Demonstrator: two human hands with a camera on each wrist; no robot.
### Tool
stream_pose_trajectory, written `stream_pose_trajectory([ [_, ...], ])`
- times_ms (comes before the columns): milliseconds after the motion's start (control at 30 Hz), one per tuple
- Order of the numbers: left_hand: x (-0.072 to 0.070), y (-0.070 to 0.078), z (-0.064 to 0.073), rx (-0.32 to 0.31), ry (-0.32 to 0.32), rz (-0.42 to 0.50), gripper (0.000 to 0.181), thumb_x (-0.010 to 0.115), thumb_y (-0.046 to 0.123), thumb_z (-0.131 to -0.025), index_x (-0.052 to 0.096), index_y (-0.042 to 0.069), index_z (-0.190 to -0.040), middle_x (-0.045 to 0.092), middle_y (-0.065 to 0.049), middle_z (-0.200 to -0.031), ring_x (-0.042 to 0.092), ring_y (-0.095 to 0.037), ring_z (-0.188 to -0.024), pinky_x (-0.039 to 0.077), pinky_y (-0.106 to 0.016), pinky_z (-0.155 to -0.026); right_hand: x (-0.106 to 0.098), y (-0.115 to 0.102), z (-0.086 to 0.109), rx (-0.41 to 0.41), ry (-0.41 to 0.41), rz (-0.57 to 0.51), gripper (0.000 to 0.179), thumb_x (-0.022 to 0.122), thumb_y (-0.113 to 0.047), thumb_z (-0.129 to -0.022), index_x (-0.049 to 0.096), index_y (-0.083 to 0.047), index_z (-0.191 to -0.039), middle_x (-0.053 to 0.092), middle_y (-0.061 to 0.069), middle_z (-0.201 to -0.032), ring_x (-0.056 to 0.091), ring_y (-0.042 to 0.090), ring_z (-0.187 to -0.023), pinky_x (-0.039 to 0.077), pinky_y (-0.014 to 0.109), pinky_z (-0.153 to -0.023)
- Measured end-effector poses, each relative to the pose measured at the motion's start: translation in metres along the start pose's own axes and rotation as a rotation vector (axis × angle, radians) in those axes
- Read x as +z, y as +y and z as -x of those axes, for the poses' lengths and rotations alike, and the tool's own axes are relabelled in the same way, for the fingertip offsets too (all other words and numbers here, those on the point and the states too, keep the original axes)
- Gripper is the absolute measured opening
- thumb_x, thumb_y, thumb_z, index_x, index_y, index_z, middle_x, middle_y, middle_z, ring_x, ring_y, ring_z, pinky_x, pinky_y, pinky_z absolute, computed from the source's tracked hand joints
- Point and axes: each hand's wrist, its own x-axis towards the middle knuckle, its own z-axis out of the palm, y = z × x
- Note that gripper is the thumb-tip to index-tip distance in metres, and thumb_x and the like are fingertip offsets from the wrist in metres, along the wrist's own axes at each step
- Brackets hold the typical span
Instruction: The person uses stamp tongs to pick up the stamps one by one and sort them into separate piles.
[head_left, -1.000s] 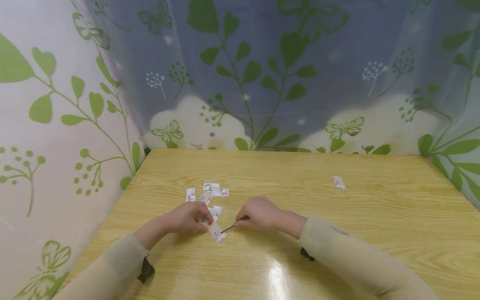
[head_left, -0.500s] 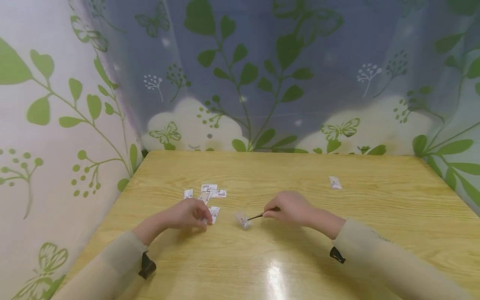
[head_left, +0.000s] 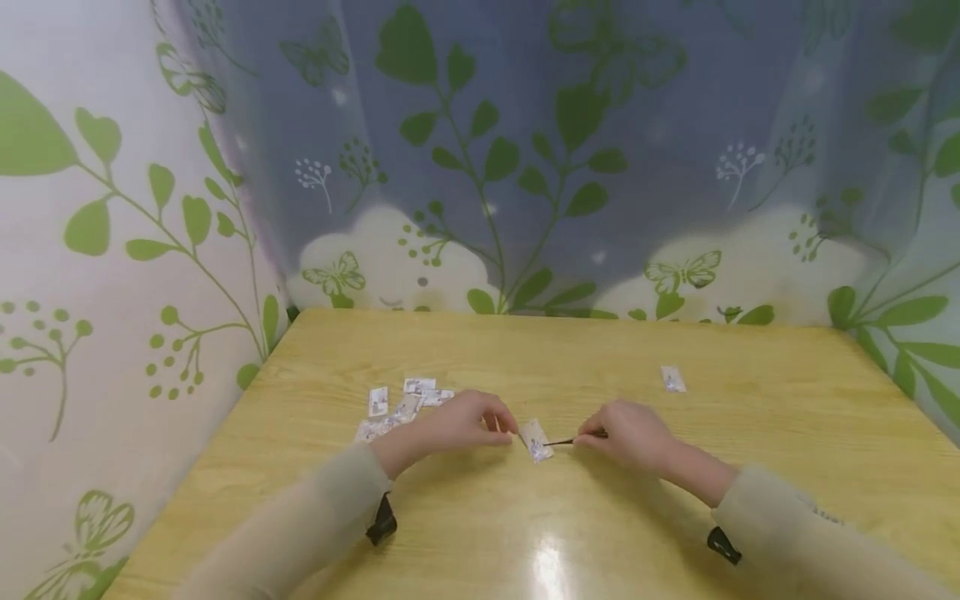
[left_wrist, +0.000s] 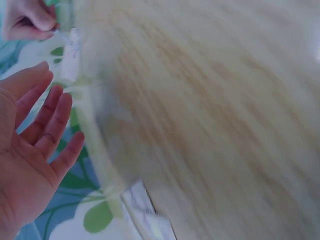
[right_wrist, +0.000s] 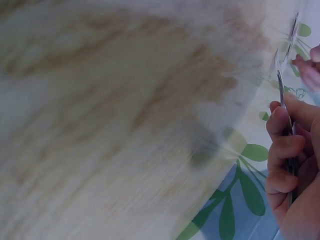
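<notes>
My right hand [head_left: 630,437] holds slim dark tweezers [head_left: 573,441], fingers wrapped round them as the right wrist view shows. At the tweezers' tip is a small flat printed sachet [head_left: 536,440], held up above the table. Just left of it is my left hand [head_left: 472,419], palm facing inward. Its fingers are loosely spread with nothing in them in the left wrist view, where the sachet [left_wrist: 71,56] stands apart from the fingertips. Several similar sachets [head_left: 420,385] lie in a loose cluster behind the left forearm, some partly hidden by it.
A single sachet [head_left: 673,379] lies apart at the back right of the wooden table [head_left: 637,533]. A leaf-patterned curtain [head_left: 517,167] hangs along the table's back edge and left side. Dark straps or mounts [head_left: 381,521] sit under both cuffs.
The tweezers have carried the sachet rightward from the cluster. My left hand has let go of it, stayed by the cluster briefly, then moved right to beside it.
</notes>
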Motion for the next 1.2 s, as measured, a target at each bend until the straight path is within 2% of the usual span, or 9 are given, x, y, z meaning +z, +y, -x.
stream_pose_trajectory([
  [100, 0.008, 0.002, -0.011, -0.034, 0.005, -0.047, 0.006, 0.072, 0.016, -0.088, 0.073, 0.013, -0.094, 0.064, 0.008, -0.089, 0.059, -0.007, -0.079, 0.049, -0.025, -0.073, 0.004, 0.000, 0.002, 0.002, 0.024, 0.011, 0.012, 0.070, -0.023, -0.090, 0.078, -0.014, -0.090, 0.073, -0.001, -0.088, 0.067, 0.010, -0.075, 0.053, 0.030, -0.064],
  [300, 0.016, 0.001, -0.022, -0.075, -0.018, -0.124, 0.005, 0.073, 0.019, -0.088, 0.074, 0.015, -0.090, 0.066, 0.010, -0.089, 0.060, -0.004, -0.083, 0.048, -0.025, -0.081, 0.006, -0.001, 0.002, -0.001, 0.013, -0.008, 0.013, 0.069, -0.024, -0.091, 0.078, -0.014, -0.089, 0.073, -0.002, -0.087, 0.067, 0.011, -0.075, 0.053, 0.030, -0.064],
  [667, 0.021, 0.001, -0.028, -0.097, -0.018, -0.188, 0.012, 0.078, 0.032, -0.083, 0.070, 0.023, -0.086, 0.060, 0.014, -0.083, 0.055, -0.003, -0.078, 0.045, -0.022, -0.073, 0.005, -0.005, 0.000, -0.042, 0.024, 0.006, 0.011, 0.070, -0.022, -0.090, 0.078, -0.014, -0.087, 0.072, -0.004, -0.083, 0.064, 0.007, -0.072, 0.050, 0.026, -0.060],
  [1000, 0.021, 0.004, -0.028, -0.119, -0.018, -0.196, 0.013, 0.079, 0.032, -0.081, 0.070, 0.024, -0.086, 0.059, 0.014, -0.083, 0.054, -0.004, -0.078, 0.045, -0.022, -0.073, 0.006, 0.000, -0.004, -0.055, 0.030, 0.020, 0.012, 0.069, -0.023, -0.091, 0.077, -0.013, -0.091, 0.073, -0.003, -0.086, 0.066, 0.011, -0.075, 0.051, 0.030, -0.063],
  [1200, 0.020, 0.006, -0.028, -0.117, -0.018, -0.211, 0.013, 0.080, 0.032, -0.081, 0.071, 0.024, -0.085, 0.060, 0.014, -0.083, 0.055, -0.003, -0.078, 0.044, -0.022, -0.073, 0.005, 0.005, -0.008, -0.078, 0.061, 0.051, 0.012, 0.070, -0.018, -0.090, 0.077, -0.009, -0.093, 0.073, 0.002, -0.089, 0.069, 0.019, -0.080, 0.055, 0.037, -0.071],
])
